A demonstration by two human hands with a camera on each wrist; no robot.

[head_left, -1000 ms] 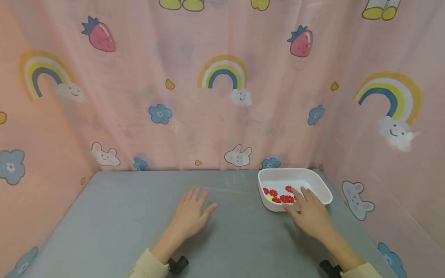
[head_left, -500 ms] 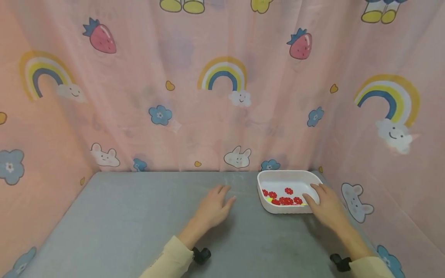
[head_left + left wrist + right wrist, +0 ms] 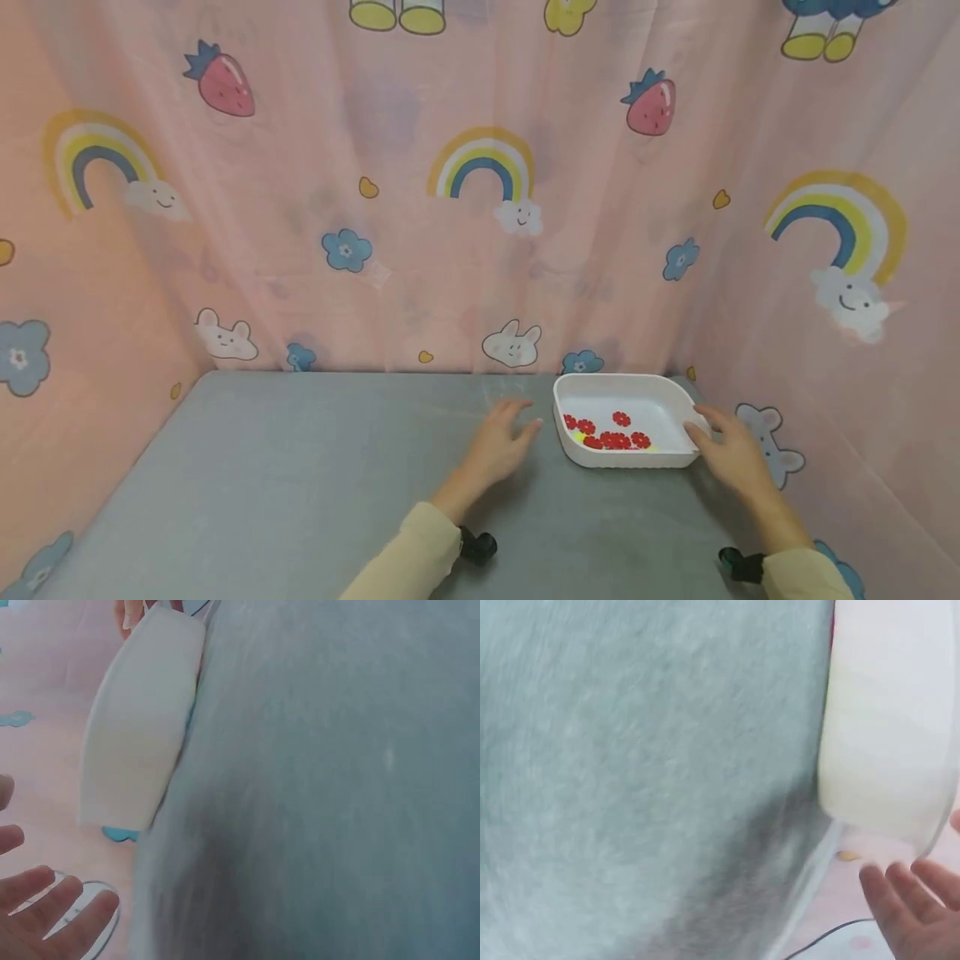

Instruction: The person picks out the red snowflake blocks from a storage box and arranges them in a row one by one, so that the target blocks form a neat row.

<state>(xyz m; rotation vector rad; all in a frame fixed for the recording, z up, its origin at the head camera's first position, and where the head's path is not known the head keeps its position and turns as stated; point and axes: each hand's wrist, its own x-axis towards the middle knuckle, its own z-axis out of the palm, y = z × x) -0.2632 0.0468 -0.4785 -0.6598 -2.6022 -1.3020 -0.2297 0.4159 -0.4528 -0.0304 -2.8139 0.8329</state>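
A white plastic tray (image 3: 637,392) with rounded corners rests at the back right of the grey table. Several red flower-shaped pieces (image 3: 615,440) lie along its front left, with bits of yellow (image 3: 579,436) among them. My left hand (image 3: 498,446) hovers a little left of the tray, fingers spread and holding nothing; the left wrist view shows its fingers (image 3: 56,904) apart from the tray wall. At the tray's right end is my right hand (image 3: 731,450), its thumb overlapping the rim in the head view. Its fingers (image 3: 904,889) look loosely extended beside that end; contact is unclear.
The grey table (image 3: 300,467) extends left and forward of the tray. A pink patterned curtain (image 3: 420,292) hangs behind the table and along both sides, close to the tray's back and right. Black wrist-worn devices (image 3: 477,546) sit below both hands.
My left hand has moved right, toward the tray's left end. My right hand has shifted from over the tray's front to its right end, uncovering red pieces. The head view has tilted slightly.
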